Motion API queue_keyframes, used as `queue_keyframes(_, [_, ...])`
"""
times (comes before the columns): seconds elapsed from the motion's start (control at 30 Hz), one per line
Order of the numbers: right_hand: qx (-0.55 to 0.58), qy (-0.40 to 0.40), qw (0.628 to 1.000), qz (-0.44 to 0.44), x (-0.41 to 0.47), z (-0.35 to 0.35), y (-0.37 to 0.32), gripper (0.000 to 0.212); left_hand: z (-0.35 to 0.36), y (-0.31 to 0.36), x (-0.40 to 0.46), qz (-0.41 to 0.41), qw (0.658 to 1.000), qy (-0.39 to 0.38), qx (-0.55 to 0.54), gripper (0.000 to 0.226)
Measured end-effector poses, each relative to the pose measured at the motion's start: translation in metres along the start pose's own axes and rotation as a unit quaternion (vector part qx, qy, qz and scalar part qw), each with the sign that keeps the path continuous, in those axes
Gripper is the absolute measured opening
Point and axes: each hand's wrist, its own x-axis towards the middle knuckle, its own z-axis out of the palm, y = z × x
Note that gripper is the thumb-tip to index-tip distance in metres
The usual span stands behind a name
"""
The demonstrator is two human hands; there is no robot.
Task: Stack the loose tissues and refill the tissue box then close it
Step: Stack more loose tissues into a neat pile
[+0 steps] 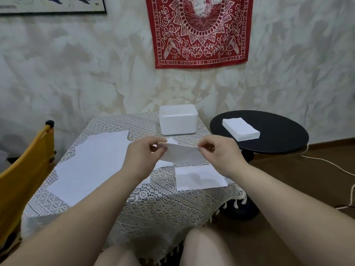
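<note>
My left hand [143, 157] and my right hand [219, 152] pinch the two upper corners of one white tissue [183, 153], held stretched above the lace-covered table [153, 206]. Below it lies a folded tissue [199, 177] on the cloth. Several unfolded loose tissues [90, 164] overlap on the left half of the table. The white tissue box [178, 120] stands open, without a lid, at the table's far edge. A neat stack of folded tissues [240, 128] rests on the black round side table [269, 135] to the right.
A yellow chair [25, 169] stands close against the table's left side. A white cord [326, 162] trails over the brown floor at the right. A red patterned cloth [199, 31] hangs on the wall behind. My knees show at the bottom edge.
</note>
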Motion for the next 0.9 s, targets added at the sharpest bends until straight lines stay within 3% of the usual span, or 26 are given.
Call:
queue_keyframes(0.23, [-0.083, -0.038, 0.995, 0.045, -0.001, -0.025, 0.026, 0.004, 0.022, 0.004, 0.000, 0.016, 0.997, -0.042, 0.063, 0.014])
queue_keyframes(0.43, [-0.123, 0.136, 0.981, -0.068, 0.004, -0.033, 0.031, 0.007, 0.035, 0.028, 0.014, 0.097, 0.995, 0.019, 0.028, 0.008])
queue_keyframes(0.63, [-0.181, -0.074, 0.980, -0.029, -0.051, 0.005, 0.075, 0.010, 0.058, -0.023, -0.033, 0.106, 0.972, -0.138, 0.155, 0.017])
queue_keyframes(0.9, [-0.164, -0.080, 0.982, -0.056, -0.068, 0.007, 0.087, 0.006, 0.062, -0.043, -0.056, 0.092, 0.970, -0.159, 0.157, 0.032])
